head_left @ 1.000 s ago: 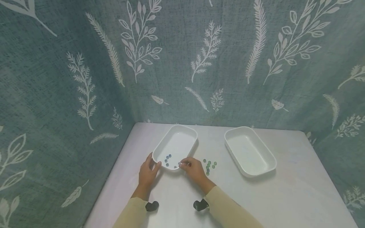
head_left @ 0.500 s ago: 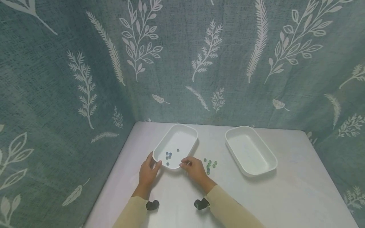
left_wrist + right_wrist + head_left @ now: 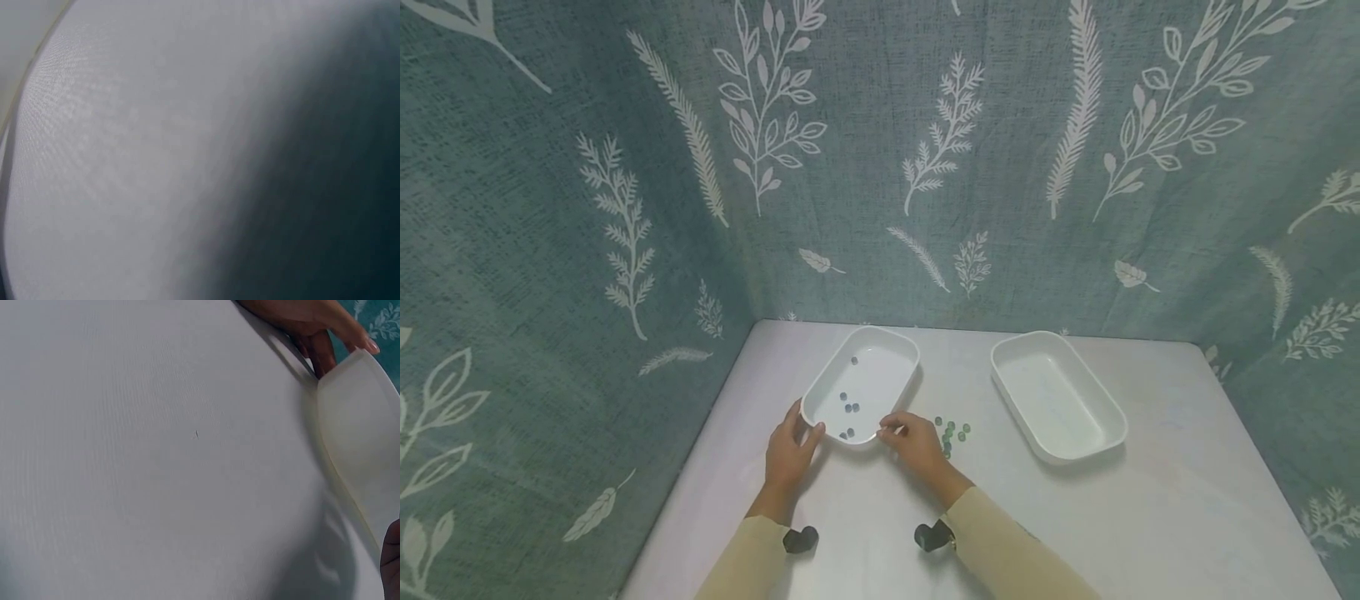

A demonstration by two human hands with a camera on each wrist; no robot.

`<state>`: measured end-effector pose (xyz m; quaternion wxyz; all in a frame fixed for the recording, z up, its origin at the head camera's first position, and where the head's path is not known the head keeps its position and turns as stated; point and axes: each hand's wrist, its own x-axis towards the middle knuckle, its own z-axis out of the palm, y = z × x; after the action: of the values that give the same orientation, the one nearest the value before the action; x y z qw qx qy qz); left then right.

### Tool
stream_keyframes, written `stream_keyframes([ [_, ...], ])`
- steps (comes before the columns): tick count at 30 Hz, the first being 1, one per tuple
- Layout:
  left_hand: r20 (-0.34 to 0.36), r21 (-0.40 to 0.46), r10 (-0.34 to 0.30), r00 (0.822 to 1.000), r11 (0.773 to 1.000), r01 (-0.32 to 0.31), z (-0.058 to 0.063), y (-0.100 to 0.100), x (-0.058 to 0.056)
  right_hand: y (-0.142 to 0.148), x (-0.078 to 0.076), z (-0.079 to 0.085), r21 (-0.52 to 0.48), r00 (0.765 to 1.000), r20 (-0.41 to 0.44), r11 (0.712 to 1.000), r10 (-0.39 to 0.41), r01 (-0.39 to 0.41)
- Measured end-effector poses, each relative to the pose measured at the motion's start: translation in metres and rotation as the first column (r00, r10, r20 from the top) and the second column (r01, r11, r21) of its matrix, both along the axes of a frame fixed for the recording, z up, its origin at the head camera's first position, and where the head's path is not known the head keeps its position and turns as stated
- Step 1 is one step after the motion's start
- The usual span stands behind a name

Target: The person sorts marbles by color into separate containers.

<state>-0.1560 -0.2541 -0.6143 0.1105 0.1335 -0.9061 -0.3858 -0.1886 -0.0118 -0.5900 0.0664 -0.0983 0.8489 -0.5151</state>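
In the head view, several blue marbles lie scattered in the white tray on the left. My left hand grips this tray's near-left corner, thumb at the rim and fingers along the outer side; the right wrist view shows the same hand at the tray wall. At the near-right corner, the thumb and fingers of my right hand pinch the rim. Several green marbles lie on the table just right of that hand, which partly hides the nearest ones.
A second white tray, with no marbles visible inside, stands to the right on the white table. Patterned green-blue cloth hangs behind the table and along its left side. The left wrist view is mostly blurred table surface.
Blue marbles have rolled about inside the left tray, one reaching toward its far end. My right hand has shifted slightly right along the rim; my left hand stays at its corner.
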Motion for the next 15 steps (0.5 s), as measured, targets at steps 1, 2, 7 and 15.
stream_keyframes([
  [1, 0.001, -0.002, 0.001, 1.000, 1.000, -0.001, 0.000, 0.000, 0.000, 0.001, -0.001, -0.001, -0.002, 1.000, 0.000, 1.000, -0.004, 0.004],
  [2, 0.000, -0.002, 0.001, 1.000, 1.000, -0.001, 0.000, 0.000, -0.001, 0.003, -0.001, -0.001, -0.002, 1.000, 0.000, 1.000, -0.007, 0.007],
  [7, 0.004, 0.000, 0.001, 1.000, 1.000, -0.001, -0.002, 0.000, -0.002, 0.011, -0.005, -0.005, -0.007, 1.000, -0.017, 1.000, -0.018, 0.017],
  [15, 0.011, -0.006, -0.001, 1.000, 1.000, 0.001, -0.001, -0.001, -0.002, 0.032, -0.008, -0.005, 0.000, 0.998, -0.048, 0.999, -0.049, 0.049],
])
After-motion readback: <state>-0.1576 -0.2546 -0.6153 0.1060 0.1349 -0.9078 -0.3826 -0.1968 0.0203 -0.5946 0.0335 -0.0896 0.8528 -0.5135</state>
